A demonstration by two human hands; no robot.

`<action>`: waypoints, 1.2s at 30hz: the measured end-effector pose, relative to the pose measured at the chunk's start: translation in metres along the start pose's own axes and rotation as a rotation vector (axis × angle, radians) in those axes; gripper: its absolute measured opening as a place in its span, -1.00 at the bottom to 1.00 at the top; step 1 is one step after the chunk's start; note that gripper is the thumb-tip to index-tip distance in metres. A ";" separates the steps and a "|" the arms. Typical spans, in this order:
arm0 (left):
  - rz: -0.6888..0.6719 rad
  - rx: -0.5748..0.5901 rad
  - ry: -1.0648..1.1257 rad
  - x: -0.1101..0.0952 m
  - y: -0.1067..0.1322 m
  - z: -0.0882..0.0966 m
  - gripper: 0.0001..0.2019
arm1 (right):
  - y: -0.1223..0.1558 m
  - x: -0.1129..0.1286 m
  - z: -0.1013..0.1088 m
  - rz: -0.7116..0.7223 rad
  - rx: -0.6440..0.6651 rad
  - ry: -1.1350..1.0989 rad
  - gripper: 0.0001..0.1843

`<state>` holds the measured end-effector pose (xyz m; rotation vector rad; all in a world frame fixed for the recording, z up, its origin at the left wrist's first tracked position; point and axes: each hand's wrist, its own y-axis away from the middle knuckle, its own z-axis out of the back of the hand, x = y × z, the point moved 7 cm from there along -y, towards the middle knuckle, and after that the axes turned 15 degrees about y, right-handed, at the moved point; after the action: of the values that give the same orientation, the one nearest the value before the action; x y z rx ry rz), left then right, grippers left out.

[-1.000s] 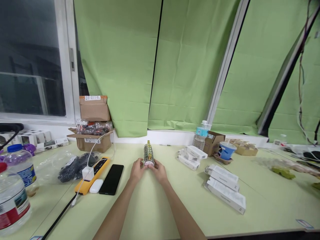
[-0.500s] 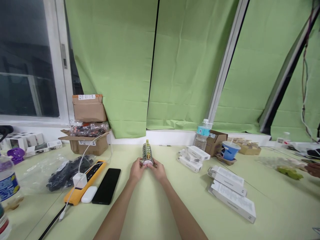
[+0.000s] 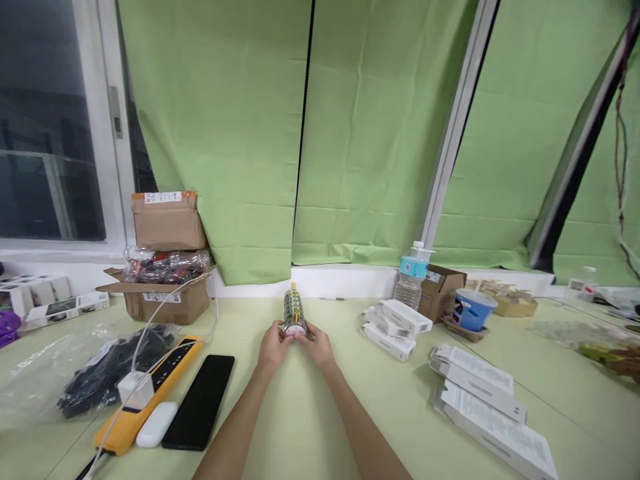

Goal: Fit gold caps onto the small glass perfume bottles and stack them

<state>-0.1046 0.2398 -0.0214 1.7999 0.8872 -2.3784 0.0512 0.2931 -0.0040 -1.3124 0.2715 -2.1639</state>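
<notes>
left grip (image 3: 273,348), right grip (image 3: 316,347), both clasping row of rolls (image 3: 293,308), green table (image 3: 300,427)

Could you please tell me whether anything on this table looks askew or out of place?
The closed brown cardboard box perches slightly tilted on clear bags heaped in the open cardboard box at the left. Nothing looks spilled; the left hand and right hand grip the row of small colourful rolls lying flat.
</notes>
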 end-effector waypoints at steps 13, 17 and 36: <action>0.037 -0.022 0.001 0.007 -0.021 -0.004 -0.61 | -0.024 -0.019 -0.007 0.014 0.007 -0.042 -0.39; 0.042 -0.020 0.003 0.009 -0.023 -0.005 -0.62 | -0.025 -0.016 -0.006 0.022 0.018 -0.013 -0.39; 0.009 -0.031 0.028 0.014 -0.031 -0.006 -0.58 | -0.033 -0.028 -0.009 -0.009 -0.020 0.017 -0.47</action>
<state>-0.1149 0.2732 -0.0222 1.8260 0.9112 -2.3271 0.0407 0.3347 -0.0137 -1.3093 0.2954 -2.1860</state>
